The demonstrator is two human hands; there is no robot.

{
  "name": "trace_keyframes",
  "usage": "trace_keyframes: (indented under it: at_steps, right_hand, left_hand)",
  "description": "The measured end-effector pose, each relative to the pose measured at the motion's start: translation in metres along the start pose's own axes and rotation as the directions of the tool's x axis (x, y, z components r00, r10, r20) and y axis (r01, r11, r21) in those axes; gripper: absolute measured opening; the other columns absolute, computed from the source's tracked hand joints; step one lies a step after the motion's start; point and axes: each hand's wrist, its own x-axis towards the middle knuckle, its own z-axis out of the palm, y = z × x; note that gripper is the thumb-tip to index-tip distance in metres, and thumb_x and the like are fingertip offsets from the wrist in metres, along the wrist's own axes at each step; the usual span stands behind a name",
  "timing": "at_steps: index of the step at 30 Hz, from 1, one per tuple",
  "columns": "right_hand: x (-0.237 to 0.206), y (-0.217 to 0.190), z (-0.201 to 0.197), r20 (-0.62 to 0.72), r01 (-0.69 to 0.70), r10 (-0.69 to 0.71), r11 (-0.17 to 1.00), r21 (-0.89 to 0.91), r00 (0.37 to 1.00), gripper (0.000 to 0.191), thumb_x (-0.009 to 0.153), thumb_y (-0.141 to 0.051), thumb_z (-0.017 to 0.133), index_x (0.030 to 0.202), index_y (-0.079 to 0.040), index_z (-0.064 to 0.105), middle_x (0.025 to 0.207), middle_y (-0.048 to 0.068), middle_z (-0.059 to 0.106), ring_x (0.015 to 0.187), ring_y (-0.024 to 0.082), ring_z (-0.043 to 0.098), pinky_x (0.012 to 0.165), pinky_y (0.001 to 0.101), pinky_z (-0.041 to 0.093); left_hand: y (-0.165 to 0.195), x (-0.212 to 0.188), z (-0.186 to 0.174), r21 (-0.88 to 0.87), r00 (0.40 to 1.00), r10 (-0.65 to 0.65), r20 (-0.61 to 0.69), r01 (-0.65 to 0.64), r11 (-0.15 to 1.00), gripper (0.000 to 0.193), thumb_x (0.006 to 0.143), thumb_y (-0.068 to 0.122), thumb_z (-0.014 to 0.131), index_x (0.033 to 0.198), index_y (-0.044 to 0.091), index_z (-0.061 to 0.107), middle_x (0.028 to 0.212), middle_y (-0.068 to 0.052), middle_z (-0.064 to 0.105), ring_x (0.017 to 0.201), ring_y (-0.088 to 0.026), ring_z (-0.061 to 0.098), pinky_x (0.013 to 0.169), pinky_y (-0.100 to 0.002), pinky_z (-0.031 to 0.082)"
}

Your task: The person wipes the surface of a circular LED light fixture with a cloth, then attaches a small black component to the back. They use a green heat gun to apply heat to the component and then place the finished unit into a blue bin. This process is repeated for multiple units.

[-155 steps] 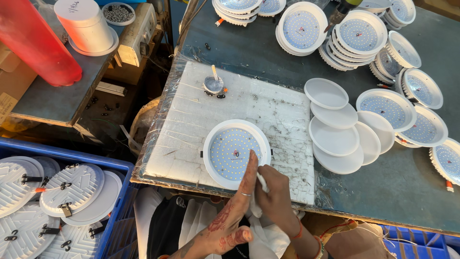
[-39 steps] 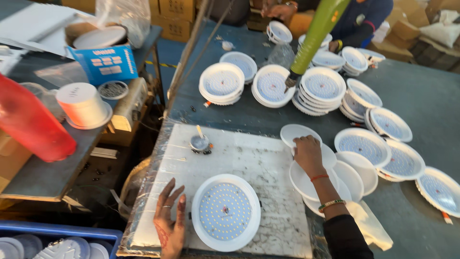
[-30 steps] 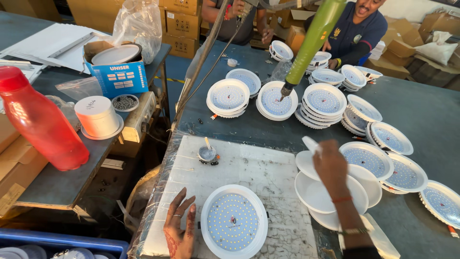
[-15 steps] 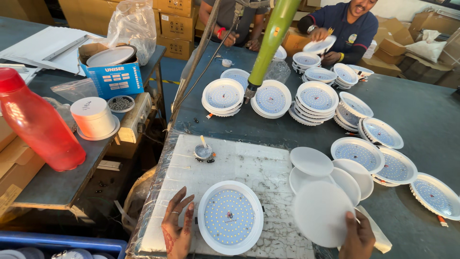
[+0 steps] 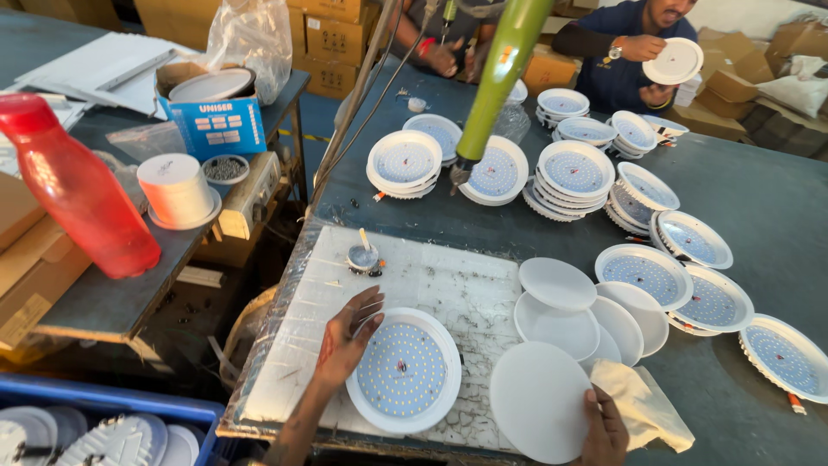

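left hand [image 5: 345,341] resting flat, steadying the led downlight [image 5: 403,369] on the counter [image 5: 759,207]; right hand [image 5: 605,427] gripping a white diffuser disc [image 5: 539,399] by its edge, keeping its face clean.

To your left, on the grey side table, you have a small blue cardboard box [image 5: 226,123] with white label panels on its front, open at the top, with a round white lamp resting in it; just behind it stands a clear crumpled plastic bag [image 5: 252,36]; at the far left edge lie flat brown cardboard cartons [image 5: 30,259], one bearing a pale printed label; along the back you see stacked brown cardboard boxes [image 5: 332,22] with dark print; more tan cartons [image 5: 733,86] sit at the far right.
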Motion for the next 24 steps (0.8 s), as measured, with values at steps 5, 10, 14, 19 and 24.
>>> trace_keyframes:
  at_steps: [5, 10, 14, 19, 24]
  right_hand:
    - [-0.007, 0.006, 0.026, 0.121, -0.223, 0.224, 0.975, -0.025, 0.967, 0.036, 0.104, -0.021, 0.061, 0.127, 0.008, 0.062, 0.114, 0.018, 0.069, 0.101, 0.021, 0.065, 0.083, 0.0360, 0.054]
    - [-0.012, 0.024, 0.113, 0.253, -0.388, 0.406, 0.914, -0.123, 0.878, 0.038, 0.104, -0.022, 0.060, 0.129, 0.007, 0.060, 0.116, 0.017, 0.069, 0.102, 0.022, 0.065, 0.081, 0.0376, 0.055]
    - [-0.011, 0.023, 0.176, 0.305, -0.419, 0.451, 0.892, -0.170, 0.839, 0.040, 0.104, -0.022, 0.059, 0.132, 0.007, 0.059, 0.118, 0.016, 0.068, 0.103, 0.022, 0.065, 0.080, 0.0388, 0.056]
    - [0.012, 0.011, 0.196, 0.285, -0.350, 0.391, 0.918, -0.186, 0.875, 0.042, 0.104, -0.023, 0.058, 0.134, 0.006, 0.057, 0.120, 0.016, 0.067, 0.105, 0.023, 0.065, 0.078, 0.0404, 0.056]
    - [0.045, 0.009, 0.203, 0.295, -0.283, 0.322, 0.944, -0.170, 0.899, 0.044, 0.104, -0.023, 0.057, 0.137, 0.005, 0.055, 0.122, 0.015, 0.066, 0.106, 0.025, 0.065, 0.076, 0.0420, 0.057]
  left_hand:
    - [-0.015, 0.011, -0.006, -0.021, 0.987, -0.053, 0.153, 0.057, 0.998, 0.052, 0.096, 0.014, 0.063, 0.145, 0.006, 0.049, 0.136, -0.018, 0.065, 0.127, -0.026, 0.063, 0.105, -0.037, 0.053]
    - [-0.032, 0.014, 0.002, -0.056, 0.989, -0.021, 0.144, 0.029, 0.998, 0.050, 0.097, 0.005, 0.060, 0.147, 0.006, 0.051, 0.131, -0.016, 0.069, 0.117, -0.020, 0.065, 0.100, -0.033, 0.055]
    - [-0.029, 0.009, 0.012, -0.148, 0.996, -0.039, 0.086, 0.051, 0.988, 0.045, 0.098, -0.001, 0.055, 0.143, 0.005, 0.054, 0.123, -0.016, 0.071, 0.113, -0.017, 0.066, 0.095, -0.029, 0.056]
    - [-0.012, -0.021, 0.040, -0.094, 0.976, -0.049, -0.213, 0.030, 0.995, 0.036, 0.098, -0.002, 0.054, 0.133, 0.002, 0.063, 0.119, -0.013, 0.074, 0.113, -0.017, 0.069, 0.094, -0.027, 0.056]
    - [0.001, -0.063, 0.081, -0.184, 0.879, -0.100, -0.465, 0.014, 0.983, 0.039, 0.098, 0.016, 0.056, 0.135, 0.004, 0.064, 0.127, -0.014, 0.073, 0.119, -0.025, 0.066, 0.104, -0.035, 0.050]
